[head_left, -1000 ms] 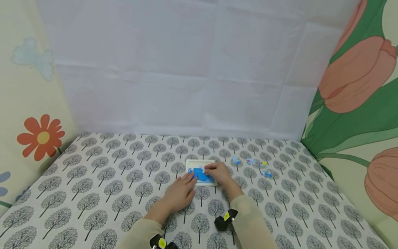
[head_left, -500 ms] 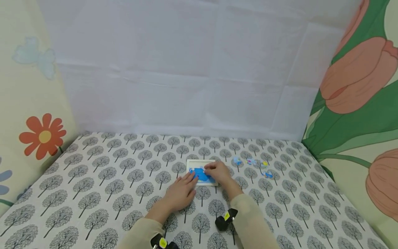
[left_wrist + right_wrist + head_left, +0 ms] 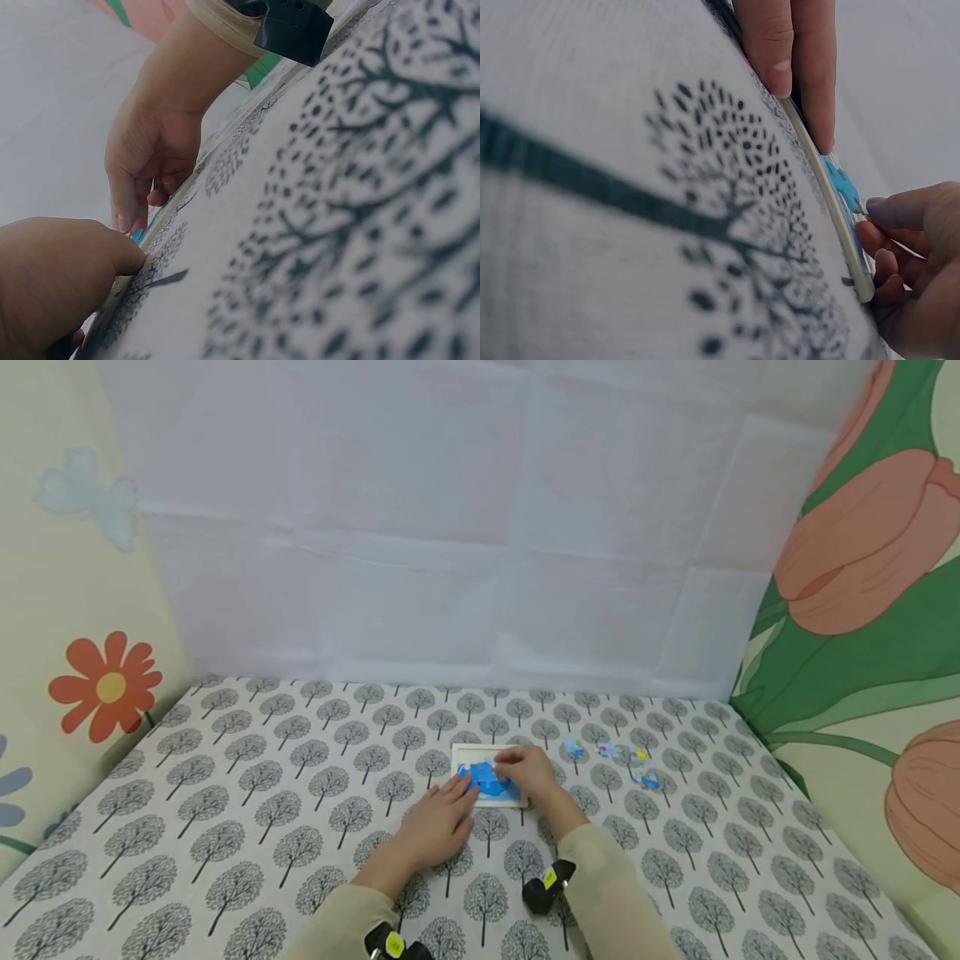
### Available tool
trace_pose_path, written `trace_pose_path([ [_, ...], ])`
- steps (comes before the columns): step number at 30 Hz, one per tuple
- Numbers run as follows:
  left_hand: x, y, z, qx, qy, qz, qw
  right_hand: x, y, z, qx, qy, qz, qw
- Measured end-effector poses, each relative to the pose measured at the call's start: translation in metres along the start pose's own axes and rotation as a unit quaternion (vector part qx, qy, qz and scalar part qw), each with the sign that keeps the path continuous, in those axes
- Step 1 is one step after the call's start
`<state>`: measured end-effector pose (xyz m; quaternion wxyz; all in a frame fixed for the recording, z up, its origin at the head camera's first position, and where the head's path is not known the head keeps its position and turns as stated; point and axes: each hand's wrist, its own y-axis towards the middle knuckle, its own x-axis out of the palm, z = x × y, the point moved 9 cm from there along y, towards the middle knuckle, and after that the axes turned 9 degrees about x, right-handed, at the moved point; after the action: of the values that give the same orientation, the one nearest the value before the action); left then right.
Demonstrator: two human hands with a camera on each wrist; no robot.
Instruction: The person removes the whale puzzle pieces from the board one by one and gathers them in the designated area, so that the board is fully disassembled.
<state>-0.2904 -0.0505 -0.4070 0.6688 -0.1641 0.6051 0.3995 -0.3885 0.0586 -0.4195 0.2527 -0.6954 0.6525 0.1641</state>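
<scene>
A small white-rimmed puzzle tray (image 3: 465, 747) lies on the tablecloth, with blue jigsaw pieces (image 3: 491, 781) inside. My left hand (image 3: 437, 823) rests with extended fingers on the tray's near left side, fingertips touching the rim and blue pieces. At the tray's right side, my right hand (image 3: 529, 772) pinches a small jigsaw piece between thumb and index finger, low over the blue pieces. The right wrist view shows those fingertips at the edge of the blue pieces (image 3: 841, 182); most of the pinched piece is hidden. In the left wrist view, my left hand (image 3: 60, 274) covers much of the tray.
Several loose jigsaw pieces lie right of the tray, among them a blue one (image 3: 573, 748), a yellow one (image 3: 640, 755) and a blue-orange one (image 3: 646, 782). A tree-print cloth (image 3: 300, 810) covers the table. A white sheet (image 3: 480, 527) hangs behind it.
My right hand has shifted slightly, and the blue area by its fingertips shows a different outline. My left hand stays in place on the tray.
</scene>
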Motion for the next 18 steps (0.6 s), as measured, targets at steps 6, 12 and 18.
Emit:
trace_pose_path([
  [6, -0.0017, 0.0006, 0.0013, -0.002, 0.000, -0.003, 1.0000, -0.0017, -0.0007, -0.0027, 0.000, 0.021, -0.003, 0.9998],
  [12, -0.0029, 0.0009, 0.0022, -0.003, 0.001, -0.004, 1.0000, -0.0006, -0.0020, -0.0038, -0.006, 0.042, -0.013, 0.9990],
  [18, -0.0005, 0.0006, 0.0004, -0.006, -0.002, -0.002, 1.0000, 0.0006, -0.0016, -0.0025, 0.001, 0.050, -0.013, 0.9987],
])
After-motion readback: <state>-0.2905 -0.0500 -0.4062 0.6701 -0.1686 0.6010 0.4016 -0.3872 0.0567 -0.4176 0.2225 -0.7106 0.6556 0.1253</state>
